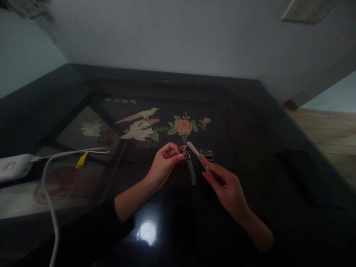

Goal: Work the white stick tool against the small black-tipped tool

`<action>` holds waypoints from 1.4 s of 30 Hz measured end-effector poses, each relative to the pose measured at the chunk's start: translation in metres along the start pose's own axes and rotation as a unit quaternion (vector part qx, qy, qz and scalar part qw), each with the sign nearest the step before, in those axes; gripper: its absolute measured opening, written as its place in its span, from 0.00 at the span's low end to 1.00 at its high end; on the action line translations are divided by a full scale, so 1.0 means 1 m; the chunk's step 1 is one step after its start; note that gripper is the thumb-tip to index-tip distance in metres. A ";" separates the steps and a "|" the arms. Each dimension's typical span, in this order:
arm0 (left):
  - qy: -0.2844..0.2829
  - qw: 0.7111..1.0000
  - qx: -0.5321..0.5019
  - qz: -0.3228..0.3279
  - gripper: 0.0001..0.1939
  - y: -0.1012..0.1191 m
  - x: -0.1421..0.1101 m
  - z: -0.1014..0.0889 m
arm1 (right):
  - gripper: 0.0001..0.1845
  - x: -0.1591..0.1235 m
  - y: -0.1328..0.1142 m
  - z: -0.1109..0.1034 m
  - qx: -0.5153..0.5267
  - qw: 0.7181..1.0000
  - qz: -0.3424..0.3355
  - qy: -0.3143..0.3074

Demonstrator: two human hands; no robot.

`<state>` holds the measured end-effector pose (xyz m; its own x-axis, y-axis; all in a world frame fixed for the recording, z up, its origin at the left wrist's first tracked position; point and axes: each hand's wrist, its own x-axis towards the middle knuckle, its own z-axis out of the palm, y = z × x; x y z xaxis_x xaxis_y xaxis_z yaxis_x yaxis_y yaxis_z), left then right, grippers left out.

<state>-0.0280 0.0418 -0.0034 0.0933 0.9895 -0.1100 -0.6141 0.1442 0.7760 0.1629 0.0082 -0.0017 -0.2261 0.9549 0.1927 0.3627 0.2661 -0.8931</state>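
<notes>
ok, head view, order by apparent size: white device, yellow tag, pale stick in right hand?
1. White device, even cut off by the frame
2. Too alike to rank: pale stick, longer; yellow tag, wider

The black desk [236, 129] bears 1 orange-pink flower [183, 127] with green leaves and pale birds [140, 126]; the tag [81, 160] is yellow, the cable [48, 185] white.

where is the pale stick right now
In the head view, the pale stick is in the right hand, its tip near the small piece in the left hand, just below the pink flower.
</notes>
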 end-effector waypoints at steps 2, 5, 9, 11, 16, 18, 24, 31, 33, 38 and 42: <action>0.000 1.000 0.005 0.002 0.17 0.001 0.001 0.000 | 0.22 -0.002 -0.002 0.001 0.004 1.000 -0.003 -0.011; -0.001 1.000 0.008 0.008 0.17 0.001 0.002 -0.001 | 0.22 -0.005 -0.006 0.002 0.020 0.999 -0.012 -0.034; -0.002 1.000 0.010 0.010 0.16 -0.001 0.002 -0.004 | 0.22 -0.005 -0.008 0.002 0.040 0.998 -0.009 -0.044; -0.005 1.000 0.011 0.010 0.16 -0.002 0.001 -0.004 | 0.22 -0.004 -0.006 0.002 0.040 0.999 -0.001 -0.033; -0.005 1.000 0.006 0.001 0.16 -0.001 0.000 -0.002 | 0.22 0.000 -0.002 -0.001 0.026 1.000 0.008 0.001; -0.003 1.000 0.003 0.001 0.16 -0.001 0.000 -0.001 | 0.21 0.001 -0.002 -0.001 0.017 1.000 0.009 0.005; -0.003 1.000 0.013 0.008 0.16 0.000 0.001 -0.002 | 0.22 -0.004 -0.004 0.001 0.006 1.000 -0.009 -0.027; -0.011 1.000 0.008 0.007 0.16 -0.002 0.001 -0.004 | 0.21 -0.005 -0.006 0.001 0.037 0.998 -0.001 -0.042; -0.014 1.000 0.004 0.006 0.15 -0.002 0.001 -0.004 | 0.21 -0.002 -0.005 0.001 0.033 0.999 0.008 -0.028; 0.004 1.000 -0.001 -0.002 0.17 0.000 0.001 -0.001 | 0.22 0.003 -0.003 0.000 0.020 1.000 0.009 0.002; 0.004 1.000 0.006 -0.003 0.18 0.001 0.001 0.001 | 0.22 -0.001 -0.003 0.001 0.002 1.000 0.004 -0.010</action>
<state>-0.0281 0.0426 -0.0021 0.0903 0.9888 -0.1192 -0.6035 0.1495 0.7833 0.1615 0.0061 0.0001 -0.2417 0.9540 0.1773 0.3602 0.2579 -0.8965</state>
